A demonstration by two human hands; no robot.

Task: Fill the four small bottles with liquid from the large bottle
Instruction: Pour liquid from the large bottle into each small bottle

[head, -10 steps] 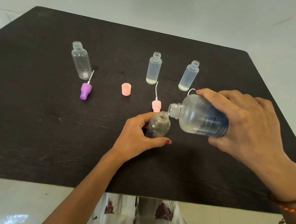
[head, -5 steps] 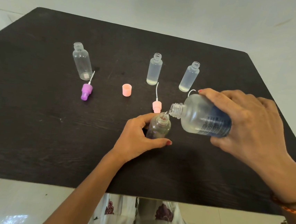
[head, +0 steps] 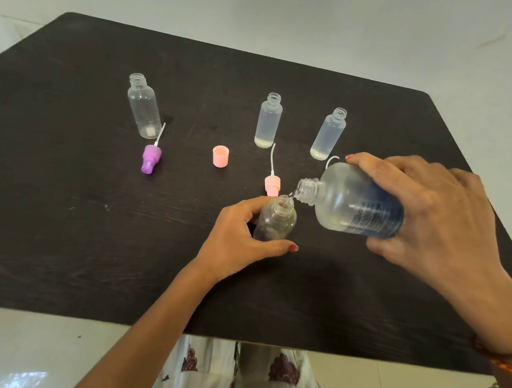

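My right hand (head: 427, 216) grips the large clear bottle (head: 350, 203) with a blue label, tipped on its side with its open neck over the mouth of a small clear bottle (head: 277, 219). A thin stream of liquid runs from the neck into that mouth. My left hand (head: 237, 242) holds this small bottle upright on the dark table (head: 58, 221). Farther back stand three open small bottles: a clear one at the left (head: 142, 109) and two frosted ones (head: 268, 121) (head: 329, 135), each frosted one with a little liquid at its bottom.
Between the rows lie a purple spray cap (head: 151, 158) with its tube, a pink cap (head: 220, 156) standing upright, and a pink spray cap (head: 272, 184) with its tube just behind the small bottle being filled. A white curved tube (head: 333, 160) shows behind the large bottle.
The large bottle has shifted very slightly; both hands keep their holds and the pouring goes on.
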